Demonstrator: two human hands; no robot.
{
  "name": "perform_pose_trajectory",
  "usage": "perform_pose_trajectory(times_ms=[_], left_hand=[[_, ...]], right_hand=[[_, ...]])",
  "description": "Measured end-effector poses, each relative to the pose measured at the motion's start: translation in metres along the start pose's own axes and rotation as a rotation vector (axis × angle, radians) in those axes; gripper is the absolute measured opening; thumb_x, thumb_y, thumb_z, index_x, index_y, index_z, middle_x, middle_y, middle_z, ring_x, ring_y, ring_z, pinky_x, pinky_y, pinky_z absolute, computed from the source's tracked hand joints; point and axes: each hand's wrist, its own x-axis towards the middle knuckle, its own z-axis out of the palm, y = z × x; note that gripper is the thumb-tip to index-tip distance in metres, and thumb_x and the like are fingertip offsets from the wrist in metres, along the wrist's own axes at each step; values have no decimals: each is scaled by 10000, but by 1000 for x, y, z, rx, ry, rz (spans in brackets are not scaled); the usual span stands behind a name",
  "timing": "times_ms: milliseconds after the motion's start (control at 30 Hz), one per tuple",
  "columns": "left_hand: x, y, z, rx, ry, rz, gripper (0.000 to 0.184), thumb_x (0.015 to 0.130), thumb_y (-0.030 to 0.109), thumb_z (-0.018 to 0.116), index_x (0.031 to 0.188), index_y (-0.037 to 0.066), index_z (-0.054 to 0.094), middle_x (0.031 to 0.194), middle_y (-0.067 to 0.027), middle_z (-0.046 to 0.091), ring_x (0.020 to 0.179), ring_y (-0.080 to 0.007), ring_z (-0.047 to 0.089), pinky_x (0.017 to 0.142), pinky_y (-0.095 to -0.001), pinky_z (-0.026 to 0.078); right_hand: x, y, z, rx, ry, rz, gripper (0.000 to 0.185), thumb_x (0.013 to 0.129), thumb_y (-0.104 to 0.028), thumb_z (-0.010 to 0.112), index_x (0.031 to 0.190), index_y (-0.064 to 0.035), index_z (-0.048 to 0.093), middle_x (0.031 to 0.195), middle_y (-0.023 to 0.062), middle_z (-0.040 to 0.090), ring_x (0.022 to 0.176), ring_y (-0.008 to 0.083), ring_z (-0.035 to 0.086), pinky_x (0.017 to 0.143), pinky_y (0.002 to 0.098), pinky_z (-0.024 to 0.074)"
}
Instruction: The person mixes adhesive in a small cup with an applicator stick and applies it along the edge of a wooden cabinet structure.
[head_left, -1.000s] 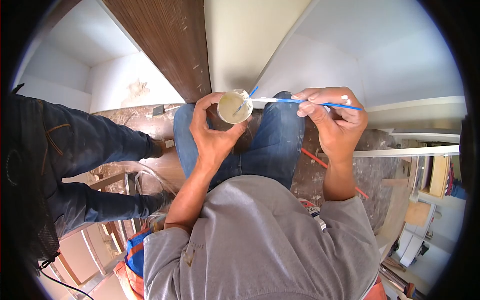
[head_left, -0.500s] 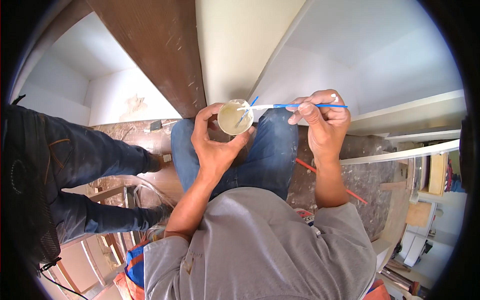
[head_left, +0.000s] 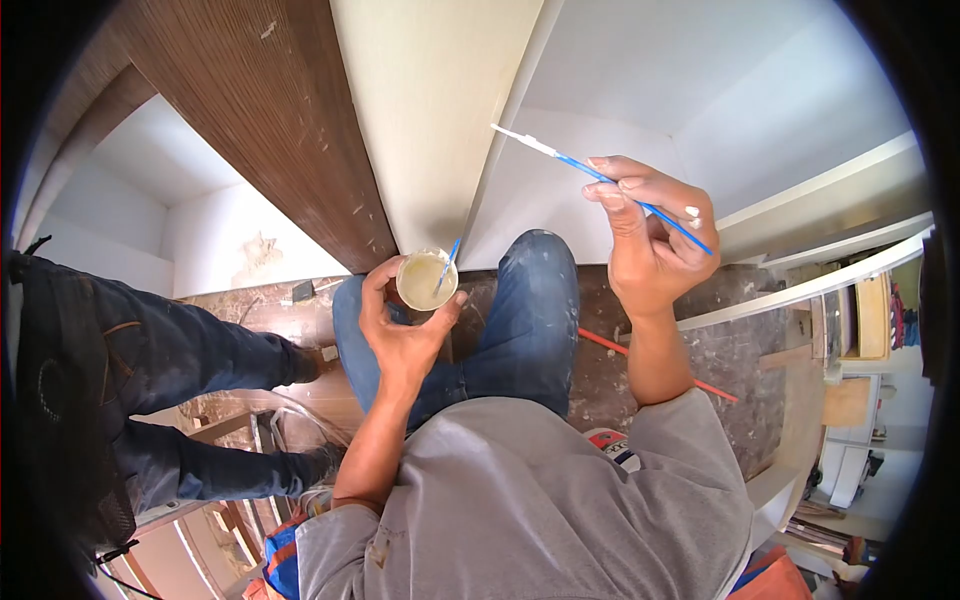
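Note:
My left hand (head_left: 404, 330) is wrapped round a small cup (head_left: 408, 290) of pale cream paint above my lap. A second blue stick (head_left: 447, 267), probably another brush handle, leans in the cup. Between the thumb and fingers of my right hand (head_left: 655, 225) is a thin blue paintbrush (head_left: 583, 167), its tip coated white and pointing up and left. That tip is by the edge of the cream panel (head_left: 440, 110), though I cannot tell whether it touches. White paint spots mark my right fingers.
Left of the cream panel runs a dark brown wooden board (head_left: 270, 110). White cabinet interiors (head_left: 620, 150) lie on both sides. Another person's legs (head_left: 190, 340) stand at left. A red rod (head_left: 605, 341) rests on the dusty floor.
My right hand has lifted the paintbrush out of the cup and raised it toward the panel edge. The cup in my left hand sits lower and further left in view.

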Motion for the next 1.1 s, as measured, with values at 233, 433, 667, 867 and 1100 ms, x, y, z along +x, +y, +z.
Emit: perform_pose_trajectory(times_ms=[233, 433, 667, 867, 1100], left_hand=[[-3, -4, -6, -21, 33, 6, 678, 698, 168, 999, 1248, 39, 624, 1154, -84, 719, 988, -170, 663, 834, -313, 520], [-6, -1, -8, -9, 17, 16, 671, 718, 173, 999, 1255, 38, 620, 1158, -94, 726, 993, -177, 679, 840, -309, 530], [-5, 1, -9, -4, 26, 24, 678, 716, 174, 997, 1262, 39, 619, 1152, -96, 730, 995, -179, 690, 845, -315, 541], [-4, -6, -10, 17, 28, 26, 685, 710, 177, 1001, 1264, 44, 620, 1155, -91, 729, 999, -172, 682, 847, -308, 540], [-4, -8, -9, -24, 21, 13, 682, 716, 177, 1004, 1264, 44, 620, 1167, -89, 723, 1002, -169, 678, 849, -306, 538]], right_hand=[[8, 2, 2, -85, -2, -54, 204, 909, 93, 786, 1036, 3, 655, 938, 195, 799, 854, 257, 811, 728, 316, 651], [21, -1, 1, -112, -4, -85, 193, 911, 98, 781, 1025, 11, 652, 937, 202, 798, 854, 264, 810, 739, 319, 651], [28, -10, 5, -40, 100, -94, 197, 905, 115, 779, 1018, 23, 646, 929, 208, 794, 857, 270, 807, 752, 333, 653], [15, -3, 2, -179, -50, -62, 207, 891, 132, 777, 1002, 12, 649, 917, 205, 794, 853, 259, 806, 729, 316, 645], [35, 6, 9, -143, 35, -192, 217, 894, 128, 777, 1020, 6, 649, 941, 207, 798, 851, 255, 809, 735, 318, 652]])
